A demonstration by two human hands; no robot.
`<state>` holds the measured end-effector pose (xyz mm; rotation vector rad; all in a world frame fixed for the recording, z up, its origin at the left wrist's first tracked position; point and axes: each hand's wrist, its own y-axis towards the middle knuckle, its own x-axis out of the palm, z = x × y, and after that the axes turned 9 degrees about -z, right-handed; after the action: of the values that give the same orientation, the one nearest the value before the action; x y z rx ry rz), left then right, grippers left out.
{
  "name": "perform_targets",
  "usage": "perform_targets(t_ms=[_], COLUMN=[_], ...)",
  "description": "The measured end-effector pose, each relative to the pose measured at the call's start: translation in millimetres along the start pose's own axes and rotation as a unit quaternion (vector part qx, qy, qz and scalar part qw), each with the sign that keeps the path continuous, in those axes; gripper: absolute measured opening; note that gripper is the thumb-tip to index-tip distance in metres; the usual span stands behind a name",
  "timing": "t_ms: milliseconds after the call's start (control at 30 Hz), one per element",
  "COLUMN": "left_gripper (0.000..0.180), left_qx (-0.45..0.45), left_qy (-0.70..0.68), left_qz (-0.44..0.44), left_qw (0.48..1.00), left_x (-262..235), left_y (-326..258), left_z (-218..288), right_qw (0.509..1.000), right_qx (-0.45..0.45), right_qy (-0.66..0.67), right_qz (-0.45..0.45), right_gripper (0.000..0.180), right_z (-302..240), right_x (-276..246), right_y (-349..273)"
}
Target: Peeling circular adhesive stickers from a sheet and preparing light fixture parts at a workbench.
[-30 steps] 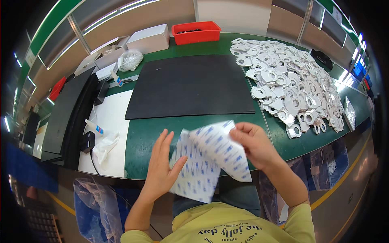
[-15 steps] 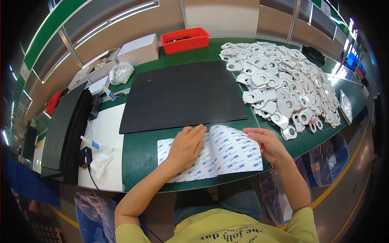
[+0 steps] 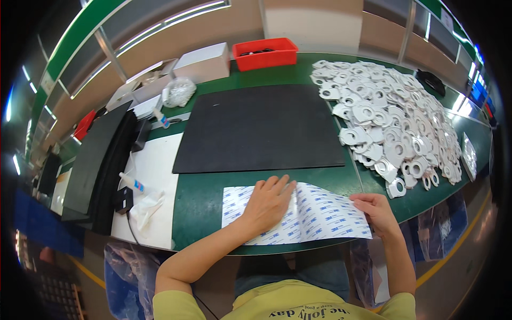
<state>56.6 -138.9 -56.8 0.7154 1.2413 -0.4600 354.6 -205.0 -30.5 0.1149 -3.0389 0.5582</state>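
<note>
A white sheet with a repeated blue print (image 3: 330, 221) lies at the near edge of the green table (image 3: 200, 213). My left hand (image 3: 268, 205) rests flat on its left half with the fingers stretched out. My right hand (image 3: 377, 212) pinches the sheet's far right corner between thumb and fingers and holds that side slightly raised. A crease or curl runs down the sheet beside my left fingertips. Just beyond the sheet lies a large black mat (image 3: 261, 130).
Many white ring-shaped pieces (image 3: 394, 122) are heaped at the right. A red bin (image 3: 265, 55) and white box (image 3: 202, 62) stand at the back. To the left are dark panels (image 3: 98, 165), a small bottle (image 3: 132, 182), a black box (image 3: 124, 200) with a cable, and crumpled tissue (image 3: 146, 210).
The raised right part of the sheet has come down flatter, with my right hand drawing its corner outward. My left hand stays on the sheet. The whole view has shifted slightly.
</note>
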Motion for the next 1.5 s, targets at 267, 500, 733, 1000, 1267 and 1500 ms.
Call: perform_targets(t_ms=[267, 500, 733, 1000, 1267, 1500], left_gripper=[0.037, 0.040, 0.066, 0.039, 0.015, 0.020], left_qx=[-0.005, -0.014, 0.032, 0.093, -0.246, -0.443], left_qy=[0.035, -0.004, -0.098, 0.073, -0.417, -0.499], left_qz=[-0.024, 0.001, 0.016, -0.112, 0.309, 0.512], left_qw=[0.999, 1.000, 0.995, 0.987, 0.818, 0.542], left_x=[-17, -33, -89, -143, -302, -300], left_y=[-23, -40, -106, -226, -201, -107], left_z=[-4, -5, 36, 7, -195, -523], right_qw=[0.996, 0.977, 0.900, 0.714, 0.654, 0.672], right_qx=[0.007, -0.093, -0.327, -0.456, -0.515, -0.523], right_qy=[-0.077, 0.010, 0.031, -0.375, -0.519, -0.498], right_qz=[0.039, 0.192, 0.287, 0.376, 0.195, 0.165], right_gripper=[0.024, 0.027, 0.054, 0.076, 0.015, 0.017], right_z=[-6, 31, -14, -7, -2, -11], right_x=[18, -49, -31, 31, 161, 225], right_y=[-42, -135, -195, -184, -72, 18])
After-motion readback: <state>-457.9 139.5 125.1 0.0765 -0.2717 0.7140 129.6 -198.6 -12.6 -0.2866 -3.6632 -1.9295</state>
